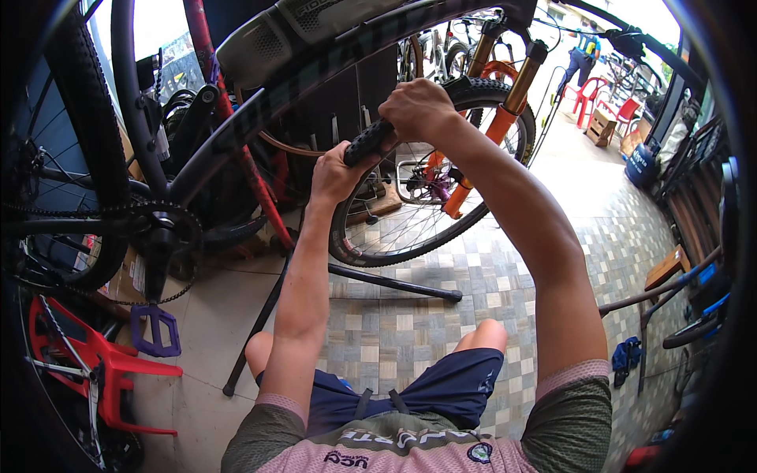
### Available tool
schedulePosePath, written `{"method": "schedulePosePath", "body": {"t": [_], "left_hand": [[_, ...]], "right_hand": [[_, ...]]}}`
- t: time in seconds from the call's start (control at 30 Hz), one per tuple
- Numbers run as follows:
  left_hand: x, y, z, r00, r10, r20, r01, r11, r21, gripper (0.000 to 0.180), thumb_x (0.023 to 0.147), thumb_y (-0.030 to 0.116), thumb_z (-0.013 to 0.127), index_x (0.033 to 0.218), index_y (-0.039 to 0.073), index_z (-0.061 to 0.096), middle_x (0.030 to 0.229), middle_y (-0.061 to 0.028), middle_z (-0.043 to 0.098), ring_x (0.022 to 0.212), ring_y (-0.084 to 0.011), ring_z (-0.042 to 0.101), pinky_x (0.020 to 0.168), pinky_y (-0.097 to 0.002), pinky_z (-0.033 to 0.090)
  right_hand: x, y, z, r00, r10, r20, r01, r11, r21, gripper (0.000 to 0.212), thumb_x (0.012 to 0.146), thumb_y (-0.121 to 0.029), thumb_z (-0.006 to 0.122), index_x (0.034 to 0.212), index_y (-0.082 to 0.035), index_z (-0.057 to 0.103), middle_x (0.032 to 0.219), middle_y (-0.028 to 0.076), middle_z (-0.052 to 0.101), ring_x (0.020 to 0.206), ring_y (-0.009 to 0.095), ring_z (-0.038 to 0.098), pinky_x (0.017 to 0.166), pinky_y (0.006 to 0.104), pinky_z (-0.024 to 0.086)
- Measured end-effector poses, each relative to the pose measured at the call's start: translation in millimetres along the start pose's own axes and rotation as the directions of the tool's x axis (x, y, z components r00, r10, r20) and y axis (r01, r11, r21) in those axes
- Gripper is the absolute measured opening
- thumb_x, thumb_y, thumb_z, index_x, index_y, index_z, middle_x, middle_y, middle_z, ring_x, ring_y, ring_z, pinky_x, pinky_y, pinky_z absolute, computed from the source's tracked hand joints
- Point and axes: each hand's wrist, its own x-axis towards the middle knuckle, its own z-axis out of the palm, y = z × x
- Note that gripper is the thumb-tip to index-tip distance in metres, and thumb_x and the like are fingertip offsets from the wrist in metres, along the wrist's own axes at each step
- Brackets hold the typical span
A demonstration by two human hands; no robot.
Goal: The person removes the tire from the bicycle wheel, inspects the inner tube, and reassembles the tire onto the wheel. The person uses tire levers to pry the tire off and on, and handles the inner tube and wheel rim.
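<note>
Both my hands grip the knobby black tyre (367, 143) of a bicycle's front wheel, at the wheel's upper left. My left hand (334, 175) is closed around the lower part of this stretch, and my right hand (419, 110) is closed over it higher up. A short piece of tread shows between them; most of my fingertips are hidden behind the tyre. The spoked wheel sits at the orange suspension fork (495, 134). Above my hands runs the dark bicycle frame (276, 83), with the chainring (162, 244) and a purple pedal (155, 330) at the left.
Black stand legs (398, 282) reach across the tiled floor (394, 335) below the wheel. A red post (251, 165) rises beside the frame. A red plastic stool (130, 374) stands lower left. Red chairs (583, 98), a wooden crate (602, 126) and another person (581, 57) are farther back.
</note>
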Motion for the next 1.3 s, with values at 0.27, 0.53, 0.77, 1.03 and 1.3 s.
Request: {"method": "schedulePosePath", "body": {"t": [0.27,0.53,0.77,1.03,1.3], "left_hand": [[-72.7,-48.2,6.4,0.97,0.206,-0.131,-0.218,0.973,-0.079,0.068,0.082,0.035,0.093,0.13,0.005,0.057,0.107,-0.0143,0.076,0.099,-0.0272,0.076,0.089,-0.04,0.058],[-52.3,-4.4,19.4,0.961,0.135,-0.241,-0.138,0.99,0.002,0.052,0.084,0.05,0.086,0.106,0.006,0.067,0.088,-0.0203,0.075,0.087,-0.0445,0.074,0.074,-0.0505,0.057],[-41.4,6.9,16.7,0.959,0.147,-0.242,-0.154,0.988,-0.014,0.046,0.085,0.049,0.085,0.103,0.008,0.074,0.085,-0.0177,0.076,0.088,-0.0422,0.074,0.073,-0.0495,0.057],[-35.9,1.6,15.8,0.972,0.085,-0.22,-0.094,0.995,-0.031,0.038,0.088,0.038,0.087,0.103,0.005,0.077,0.081,-0.0143,0.076,0.074,-0.0281,0.076,0.07,-0.0389,0.055],[-43.7,20.6,11.5,0.993,0.021,-0.119,-0.025,0.999,-0.032,0.061,0.082,0.051,0.087,0.123,0.01,0.068,0.104,-0.0179,0.076,0.099,-0.0417,0.074,0.085,-0.0471,0.058]], "right_hand": [[-24.5,36.4,-10.5,0.992,0.128,0.012,-0.128,0.99,0.059,0.053,0.069,-0.057,0.093,0.104,-0.019,0.08,0.109,0.002,0.076,0.106,0.023,0.075,0.092,0.0384,0.06],[-12.5,-22.8,-15.1,0.979,-0.181,0.095,0.187,0.981,-0.06,0.054,0.064,-0.059,0.095,0.1,-0.02,0.083,0.103,-0.001,0.079,0.101,0.021,0.077,0.086,0.0352,0.061],[-8.8,-18.5,-21.5,0.983,-0.135,0.125,0.143,0.988,-0.058,0.052,0.068,-0.056,0.095,0.102,-0.018,0.084,0.103,-0.001,0.081,0.104,0.02,0.078,0.089,0.035,0.06],[-3.7,-23.1,-18.6,0.993,-0.086,0.083,0.089,0.995,-0.035,0.043,0.072,-0.049,0.094,0.101,-0.019,0.083,0.105,0.0,0.081,0.106,0.021,0.077,0.089,0.0348,0.06],[-20.8,-8.8,-13.9,0.997,0.013,0.072,-0.018,0.998,0.058,0.045,0.071,-0.048,0.094,0.106,-0.023,0.082,0.105,0.0,0.08,0.106,0.02,0.076,0.092,0.0377,0.059]]}}
